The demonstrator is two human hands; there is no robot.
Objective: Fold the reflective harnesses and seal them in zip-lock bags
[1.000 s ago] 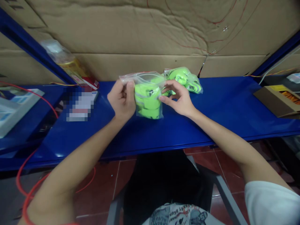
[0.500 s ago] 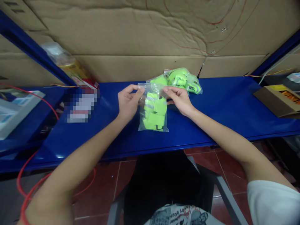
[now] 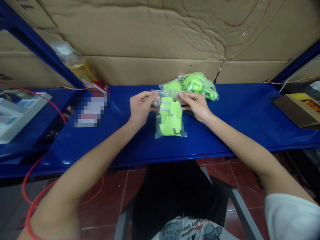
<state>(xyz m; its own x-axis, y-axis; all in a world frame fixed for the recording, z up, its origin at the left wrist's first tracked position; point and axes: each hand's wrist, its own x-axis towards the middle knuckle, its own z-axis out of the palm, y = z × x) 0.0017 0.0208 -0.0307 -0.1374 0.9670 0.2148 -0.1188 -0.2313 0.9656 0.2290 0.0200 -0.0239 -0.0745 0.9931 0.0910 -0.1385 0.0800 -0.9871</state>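
A small clear zip bag (image 3: 170, 116) with neon-green folded straps inside lies on the blue shelf (image 3: 240, 116) in front of me. My left hand (image 3: 140, 107) pinches the bag's top left corner. My right hand (image 3: 196, 105) pinches its top right corner. The bag's mouth is stretched between the two pinches. Just behind it lies a pile of more bagged green straps (image 3: 193, 85).
A cardboard wall (image 3: 155, 40) backs the shelf. A wrapped yellow-and-red packet (image 3: 80, 71) leans at the back left. A white box (image 3: 17, 111) sits far left, an open cardboard box (image 3: 298, 108) far right. A red cable (image 3: 32, 186) hangs below the shelf edge.
The bag was held up off the shelf a second ago and has come down to lie flat. Both hands shifted to its top corners and moved slightly right.
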